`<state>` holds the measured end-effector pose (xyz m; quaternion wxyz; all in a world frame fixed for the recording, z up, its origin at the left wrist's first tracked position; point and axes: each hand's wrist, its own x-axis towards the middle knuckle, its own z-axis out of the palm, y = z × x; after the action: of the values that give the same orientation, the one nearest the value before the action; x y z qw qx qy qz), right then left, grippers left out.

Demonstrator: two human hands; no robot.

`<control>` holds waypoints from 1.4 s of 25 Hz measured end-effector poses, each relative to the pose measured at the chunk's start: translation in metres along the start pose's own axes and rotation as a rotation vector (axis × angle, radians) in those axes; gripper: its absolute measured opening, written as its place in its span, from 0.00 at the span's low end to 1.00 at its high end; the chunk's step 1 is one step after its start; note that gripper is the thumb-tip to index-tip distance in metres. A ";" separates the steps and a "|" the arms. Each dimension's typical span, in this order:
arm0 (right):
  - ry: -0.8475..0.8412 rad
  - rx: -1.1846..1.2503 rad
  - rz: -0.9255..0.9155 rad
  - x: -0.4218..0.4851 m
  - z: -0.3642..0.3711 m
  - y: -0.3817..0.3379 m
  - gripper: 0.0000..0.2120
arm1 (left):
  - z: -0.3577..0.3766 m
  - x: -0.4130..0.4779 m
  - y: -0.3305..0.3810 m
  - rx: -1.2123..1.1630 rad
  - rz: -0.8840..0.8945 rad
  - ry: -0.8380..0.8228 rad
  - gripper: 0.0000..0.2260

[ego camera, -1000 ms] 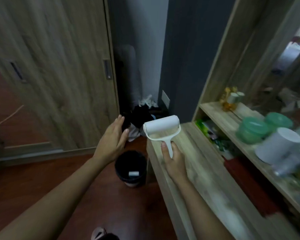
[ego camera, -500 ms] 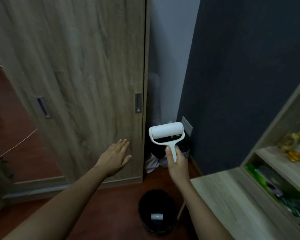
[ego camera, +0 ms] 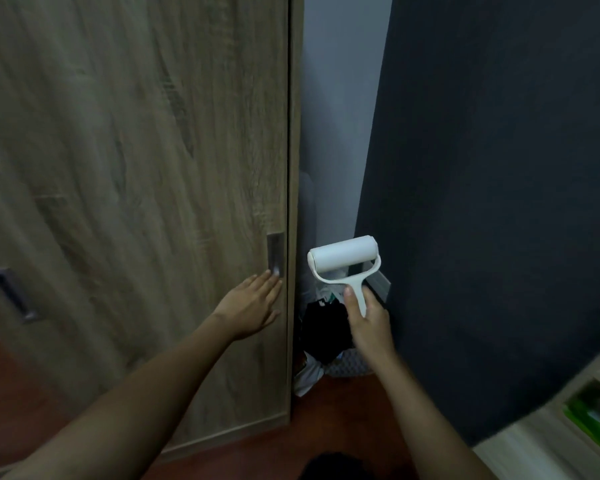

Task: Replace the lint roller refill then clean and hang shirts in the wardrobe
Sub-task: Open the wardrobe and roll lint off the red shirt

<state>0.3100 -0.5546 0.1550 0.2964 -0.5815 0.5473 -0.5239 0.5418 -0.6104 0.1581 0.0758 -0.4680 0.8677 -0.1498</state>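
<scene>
My right hand (ego camera: 368, 318) grips the handle of a white lint roller (ego camera: 343, 259), held upright with its white roll on top. My left hand (ego camera: 252, 301) is stretched flat toward the wooden wardrobe sliding door (ego camera: 136, 202), fingertips at the lower end of its recessed metal handle (ego camera: 275, 252). The door is closed, so the wardrobe's inside and any shirts are hidden.
A second recessed handle (ego camera: 13, 294) sits on the left door panel. A pile of dark and white clothes (ego camera: 326, 337) lies in the gap between wardrobe and dark wall (ego camera: 499, 202). A wooden desk corner (ego camera: 548, 445) is at bottom right, and a black bin rim (ego camera: 329, 467) at the bottom edge.
The view has turned from the desk toward the wardrobe. My left hand has reached forward and right up to the door handle. My right hand keeps the roller raised.
</scene>
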 end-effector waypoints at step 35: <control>-0.010 -0.017 -0.036 0.053 0.219 -0.067 0.14 | 0.099 -0.066 -0.259 0.503 0.323 -0.024 0.18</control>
<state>0.5288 -0.6396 0.1713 0.2846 -0.5963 0.5397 -0.5217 0.8094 -0.7074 0.1493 0.2222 -0.2920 0.8657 -0.3405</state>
